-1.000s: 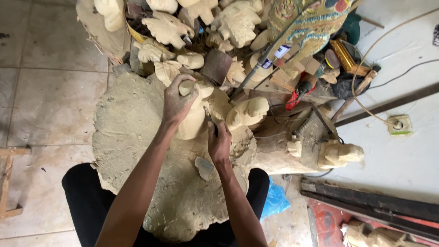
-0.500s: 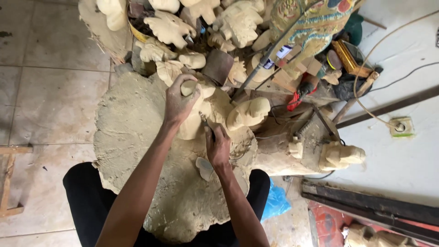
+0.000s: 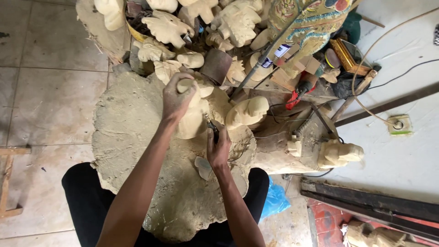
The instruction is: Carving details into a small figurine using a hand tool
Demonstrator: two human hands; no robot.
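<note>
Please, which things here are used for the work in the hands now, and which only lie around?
In use: left hand gripping pale wooden figure; right hand holding dark carving tool; dusty slab.

Lying about: unfinished carvings, painted figure, red-handled tool, blue bag.

Field notes from my feed. Pale unfinished wooden carvings [image 3: 167, 27] crowd the top of view, heaped together. Beside them I see a painted, multicoloured carved piece [image 3: 311, 23], leaning. A red-handled tool [image 3: 296, 93] lies among scraps near a framed object [image 3: 350, 55]. On the white floor at right, a wall-type socket box [image 3: 399, 124] with a cable looping off. Another pale carved figure [image 3: 340, 153] lies on its side. Blue plastic bag [image 3: 275, 201] low down. Grey floor tiles [image 3: 41, 91] at left.
</note>
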